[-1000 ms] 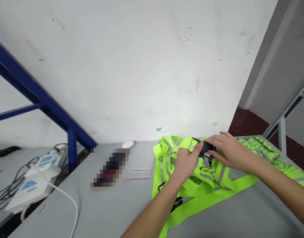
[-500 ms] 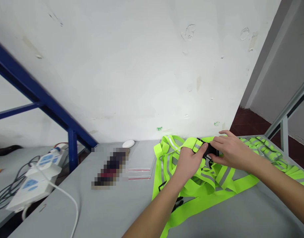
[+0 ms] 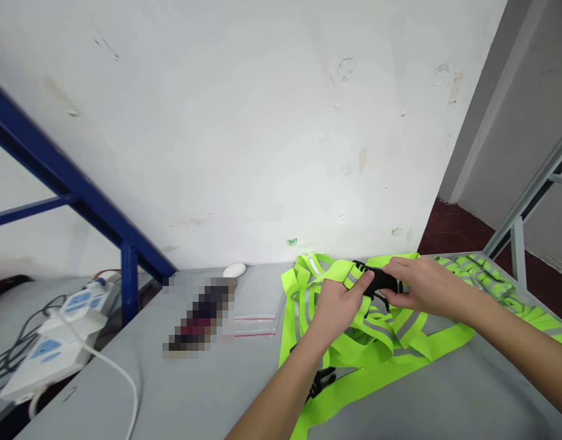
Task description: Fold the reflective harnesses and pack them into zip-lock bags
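Note:
Neon yellow-green straps with grey reflective stripes lie in a tangled heap on the grey table. Above the heap, my left hand is closed on a strap end beside a black buckle piece, its thumb on top. The black buckle spans the space between both hands. My right hand pinches the buckle's right end between thumb and fingers. Another black buckle lies in the straps near my left forearm.
Clear zip bags with red lines and a white oval object are left of the straps. Folded neon straps lie at the right. White power strips with cables sit far left, near a blue metal frame.
The view has shifted slightly. My right fingers have closed down more around the buckle's right end, and more of the buckle shows between my hands.

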The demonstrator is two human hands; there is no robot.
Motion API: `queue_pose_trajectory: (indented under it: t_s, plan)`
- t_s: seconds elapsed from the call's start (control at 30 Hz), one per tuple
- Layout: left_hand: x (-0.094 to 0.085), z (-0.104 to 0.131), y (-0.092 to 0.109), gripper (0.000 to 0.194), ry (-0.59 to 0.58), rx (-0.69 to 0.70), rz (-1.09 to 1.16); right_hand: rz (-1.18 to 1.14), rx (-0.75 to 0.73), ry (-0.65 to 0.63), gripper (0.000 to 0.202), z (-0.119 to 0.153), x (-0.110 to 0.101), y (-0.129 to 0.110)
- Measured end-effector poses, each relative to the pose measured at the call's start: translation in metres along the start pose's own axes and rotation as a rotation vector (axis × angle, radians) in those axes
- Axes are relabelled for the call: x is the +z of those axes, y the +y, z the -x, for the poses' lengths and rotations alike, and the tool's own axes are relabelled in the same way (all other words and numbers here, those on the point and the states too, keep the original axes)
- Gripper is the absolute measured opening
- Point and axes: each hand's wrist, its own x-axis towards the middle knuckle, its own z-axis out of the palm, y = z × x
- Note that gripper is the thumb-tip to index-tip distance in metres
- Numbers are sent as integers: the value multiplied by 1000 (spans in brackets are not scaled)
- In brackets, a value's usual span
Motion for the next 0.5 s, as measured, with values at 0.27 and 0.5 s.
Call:
queue_pose_trajectory:
  t_s: [0.27, 0.5]
  plan:
    - [-9, 7, 0, 47, 19, -1, 65, 147, 13, -47, 20, 1, -5, -8]
    - [-43, -18, -19, 37, 188, 24, 106, -314, 255, -112, 37, 26, -10, 27]
